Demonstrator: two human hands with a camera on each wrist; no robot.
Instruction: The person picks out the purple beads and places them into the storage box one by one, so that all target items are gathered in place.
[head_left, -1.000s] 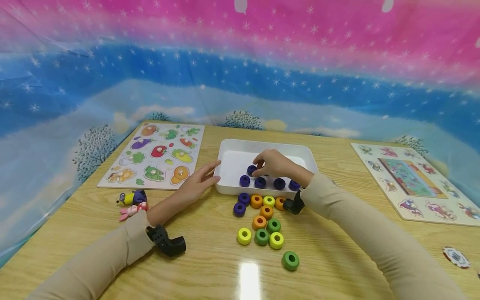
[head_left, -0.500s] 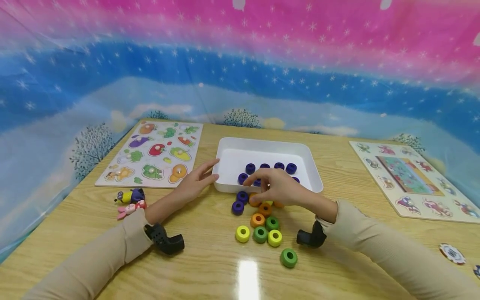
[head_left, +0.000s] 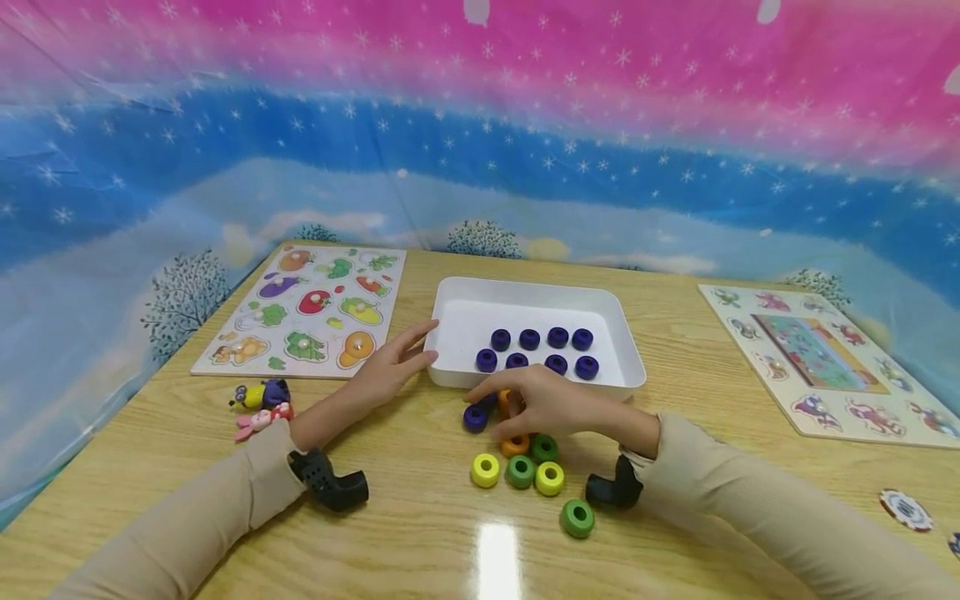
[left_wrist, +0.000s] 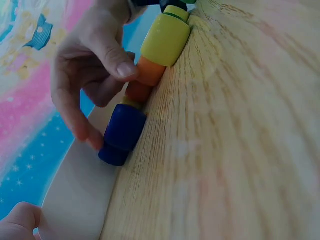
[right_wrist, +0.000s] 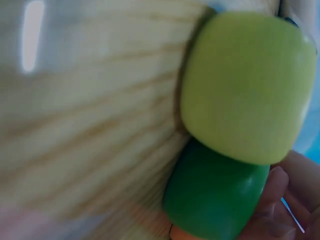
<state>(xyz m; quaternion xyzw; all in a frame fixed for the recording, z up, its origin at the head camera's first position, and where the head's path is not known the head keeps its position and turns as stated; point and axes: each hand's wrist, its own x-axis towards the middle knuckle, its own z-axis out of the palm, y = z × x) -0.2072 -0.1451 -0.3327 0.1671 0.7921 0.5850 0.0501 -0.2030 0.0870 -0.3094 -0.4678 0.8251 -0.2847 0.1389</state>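
Observation:
My left hand [head_left: 390,365] touches the left end of a white plastic tray [head_left: 461,321], thumb and fingertips at its rim. Inside the tray sit several dark purple beads [head_left: 529,339] with round holes, in two rows. My right hand [head_left: 547,402] reaches over the loose beads in front of the tray, thumb and index finger spread apart. The index fingertip is right at two purple beads [head_left: 475,418], seen also as dark blue beads [left_wrist: 125,127] in the left wrist view. Under the palm lie orange beads [head_left: 514,446], partly hidden.
Nearer lie yellow beads [head_left: 485,470] and green beads [head_left: 577,518]. A vegetable puzzle board [head_left: 307,312] lies at left, with two small figurines [head_left: 262,408] before it. Another puzzle board [head_left: 832,358] and a poker chip [head_left: 905,509] are at right.
My right hand has let go of a purple bead in the tray and moved out over the front rim to the loose beads. The left hand has stayed at the tray's end.

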